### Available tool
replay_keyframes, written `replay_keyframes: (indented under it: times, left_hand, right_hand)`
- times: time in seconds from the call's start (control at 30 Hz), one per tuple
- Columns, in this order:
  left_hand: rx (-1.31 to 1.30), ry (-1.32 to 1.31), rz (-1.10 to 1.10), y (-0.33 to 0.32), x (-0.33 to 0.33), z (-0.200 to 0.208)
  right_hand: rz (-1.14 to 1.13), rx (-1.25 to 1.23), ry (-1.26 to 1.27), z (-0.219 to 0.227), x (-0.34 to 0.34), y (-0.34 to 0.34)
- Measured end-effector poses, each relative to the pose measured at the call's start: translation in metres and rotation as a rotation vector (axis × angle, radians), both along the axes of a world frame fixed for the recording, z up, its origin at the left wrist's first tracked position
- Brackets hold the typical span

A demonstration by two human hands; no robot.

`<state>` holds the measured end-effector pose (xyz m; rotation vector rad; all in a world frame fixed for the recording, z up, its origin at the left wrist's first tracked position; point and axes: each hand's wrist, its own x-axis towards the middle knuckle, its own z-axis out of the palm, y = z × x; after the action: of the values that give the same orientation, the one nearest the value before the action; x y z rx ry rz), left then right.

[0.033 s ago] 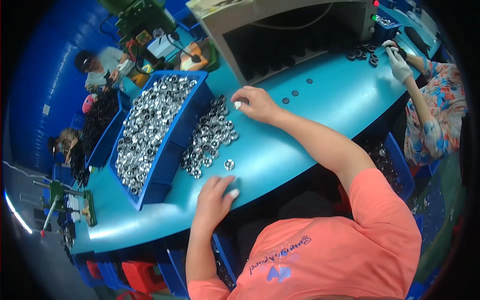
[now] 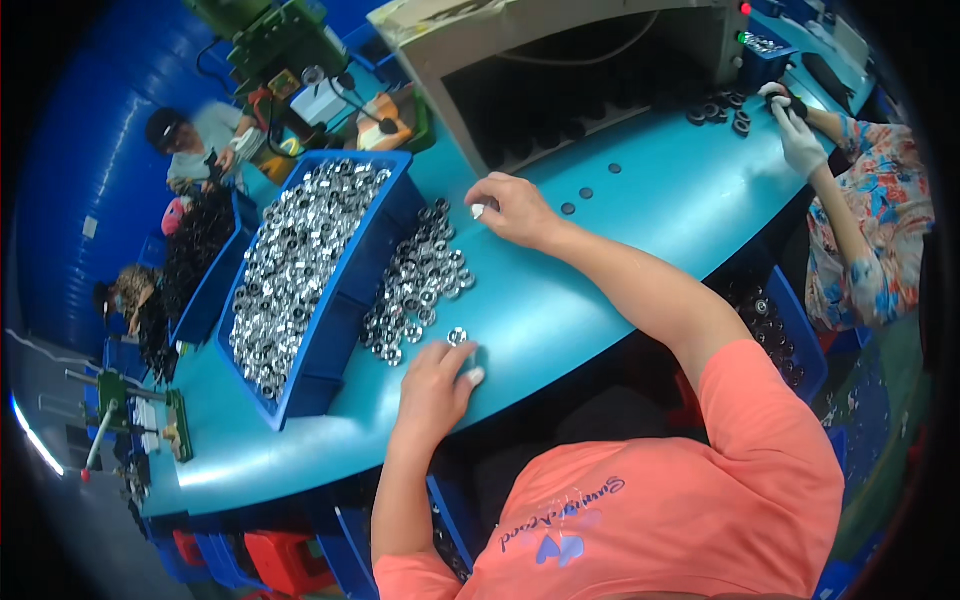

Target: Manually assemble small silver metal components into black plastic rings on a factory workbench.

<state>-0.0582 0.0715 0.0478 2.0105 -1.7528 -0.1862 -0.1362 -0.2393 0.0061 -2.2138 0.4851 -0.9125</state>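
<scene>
My left hand (image 2: 436, 388) is over the turquoise table, thumb and index finger apart. Its fingertips reach a single silver ring-shaped part (image 2: 457, 337) and partly overlap its near edge; I see nothing held. Farther off, my right hand (image 2: 515, 212) is curled above the table, with a white cover on its thumb tip. Something dark shows between those fingers, too small to name. Several similar silver-and-black round parts (image 2: 425, 270) lie in a loose pile left of my right hand. To the right of it, small dark discs (image 2: 586, 193) lie in a row.
A blue bin (image 2: 345, 290) heaped with silver parts stands left of the pile. Behind is a large pale box-like housing (image 2: 440, 60) with a dark opening. At right, a co-worker's gloved hands (image 2: 800, 140) hold a dark part near black rings (image 2: 725, 107). A green machine (image 2: 255, 50) stands behind.
My left hand has moved slightly away from me, up to the single silver part. The right hand stays nearly in place. The co-worker's hands have shifted a little.
</scene>
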Motion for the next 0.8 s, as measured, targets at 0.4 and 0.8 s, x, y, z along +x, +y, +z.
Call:
replay_keyframes:
  times: [0.4, 0.8]
  left_hand:
    - [-0.361, -0.085, -0.37, -0.123, -0.004, -0.054]
    - [-0.283, 0.054, -0.42, -0.128, 0.01, -0.061]
  right_hand:
    - [-0.324, -0.629, 0.554, -0.007, 0.012, -0.139]
    - [-0.558, -0.698, 0.038, 0.004, 0.169, -0.249]
